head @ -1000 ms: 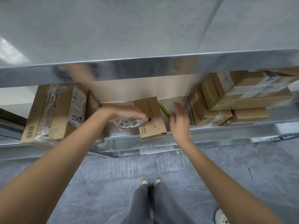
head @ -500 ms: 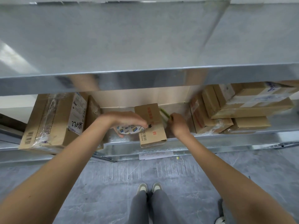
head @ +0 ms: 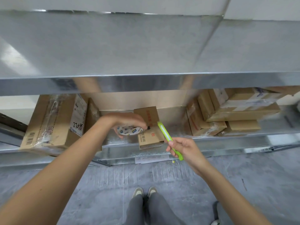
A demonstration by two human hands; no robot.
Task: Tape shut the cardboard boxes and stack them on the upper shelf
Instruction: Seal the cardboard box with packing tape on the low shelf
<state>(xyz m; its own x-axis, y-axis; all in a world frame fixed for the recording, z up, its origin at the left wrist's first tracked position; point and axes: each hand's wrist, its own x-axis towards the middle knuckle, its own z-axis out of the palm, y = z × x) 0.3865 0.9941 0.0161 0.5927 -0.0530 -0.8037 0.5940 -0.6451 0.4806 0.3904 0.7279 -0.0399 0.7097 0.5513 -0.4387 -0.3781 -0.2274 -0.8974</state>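
While sitting at the front lip of the lower shelf [head: 227, 140], overhanging the edge slightly: small cardboard box [head: 150, 127], brown, red print on top, flaps lying flat. Gripping a tape roll [head: 129, 131] with curled fingers just left of the box, touching its top: left hand [head: 125, 121]. Pinching a lime-green utility knife [head: 168, 139] in front of the shelf, tip reaching over the box's right edge: right hand [head: 185, 149]. Flanking with open shelf between: large box [head: 53, 120] left, stacked boxes [head: 230, 111] right. Lying bare above: upper shelf [head: 113, 46].

Handwritten digits, seemingly "2240985", on large box [head: 53, 120] label, other print illegible
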